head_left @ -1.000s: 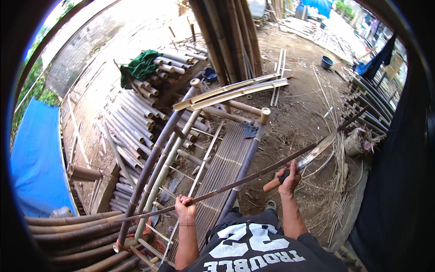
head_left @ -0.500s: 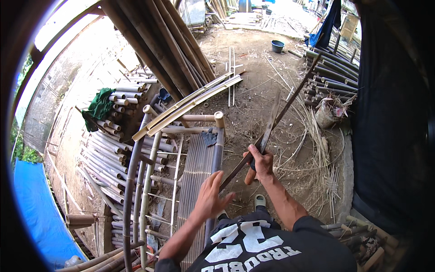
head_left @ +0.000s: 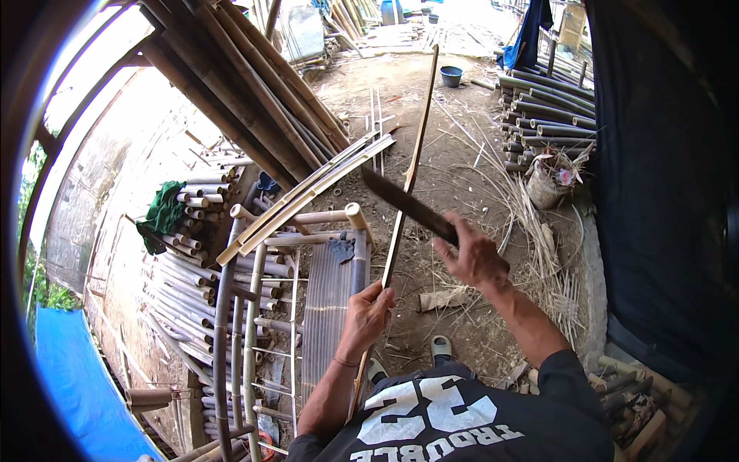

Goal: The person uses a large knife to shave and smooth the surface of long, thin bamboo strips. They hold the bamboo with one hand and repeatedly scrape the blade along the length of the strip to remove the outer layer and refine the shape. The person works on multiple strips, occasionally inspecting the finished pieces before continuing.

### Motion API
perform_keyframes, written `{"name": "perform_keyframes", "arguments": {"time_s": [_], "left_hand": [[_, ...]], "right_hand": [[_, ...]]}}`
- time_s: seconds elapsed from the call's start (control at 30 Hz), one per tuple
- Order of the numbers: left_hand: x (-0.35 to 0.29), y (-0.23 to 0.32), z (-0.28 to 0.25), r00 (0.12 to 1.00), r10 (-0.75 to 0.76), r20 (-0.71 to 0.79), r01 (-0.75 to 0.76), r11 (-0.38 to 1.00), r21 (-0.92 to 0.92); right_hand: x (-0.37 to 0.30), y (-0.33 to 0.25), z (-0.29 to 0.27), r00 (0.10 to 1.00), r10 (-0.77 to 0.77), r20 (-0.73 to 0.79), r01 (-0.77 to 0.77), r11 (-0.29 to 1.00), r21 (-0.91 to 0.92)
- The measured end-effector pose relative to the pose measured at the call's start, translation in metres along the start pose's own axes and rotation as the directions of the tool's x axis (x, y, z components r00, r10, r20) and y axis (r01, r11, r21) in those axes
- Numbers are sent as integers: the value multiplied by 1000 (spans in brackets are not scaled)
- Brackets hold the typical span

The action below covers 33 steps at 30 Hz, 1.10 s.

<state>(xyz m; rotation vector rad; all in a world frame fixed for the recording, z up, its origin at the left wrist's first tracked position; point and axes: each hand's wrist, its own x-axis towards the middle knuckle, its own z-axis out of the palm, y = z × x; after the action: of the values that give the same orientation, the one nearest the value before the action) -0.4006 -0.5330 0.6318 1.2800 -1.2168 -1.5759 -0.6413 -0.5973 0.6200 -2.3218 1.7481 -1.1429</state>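
Note:
My left hand [head_left: 368,317] is closed around a long, thin bamboo strip [head_left: 413,165]. The strip stands nearly upright in the picture, leaning a little right at its far end, and its lower end runs down beside my left forearm. In my right hand [head_left: 479,258] is a machete [head_left: 408,202], with its handle hidden inside my fist. Its dark blade points to the far left and crosses the strip above my left hand. Whether the blade touches the strip, I cannot tell.
A bamboo frame bench [head_left: 358,231] with a slatted top stands at my left, with split bamboo pieces [head_left: 308,196] across its far end. Stacked bamboo poles [head_left: 185,285] lie farther left, more poles [head_left: 546,115] at far right. Shavings [head_left: 546,262] litter the ground; a bucket [head_left: 451,75] stands beyond.
My left hand was open; now it grips the bamboo strip. My right hand, which held strip and machete together, now holds only the machete, its blade swung leftward.

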Motion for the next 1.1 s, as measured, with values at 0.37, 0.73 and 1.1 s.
{"name": "perform_keyframes", "arguments": {"time_s": [0.37,0.73,1.1], "left_hand": [[-18,-1,8,994,54,-90,-43,991,124],[-49,1,2,998,-19,-54,28,982,185],[-63,1,0,997,-53,-62,68,961,268]], "right_hand": [[-25,-29,8,878,48,477,-158,968,193],[-11,-11,4,983,-174,49,170,982,85],[-2,11,-8,963,247,105,-258,960,110]]}}
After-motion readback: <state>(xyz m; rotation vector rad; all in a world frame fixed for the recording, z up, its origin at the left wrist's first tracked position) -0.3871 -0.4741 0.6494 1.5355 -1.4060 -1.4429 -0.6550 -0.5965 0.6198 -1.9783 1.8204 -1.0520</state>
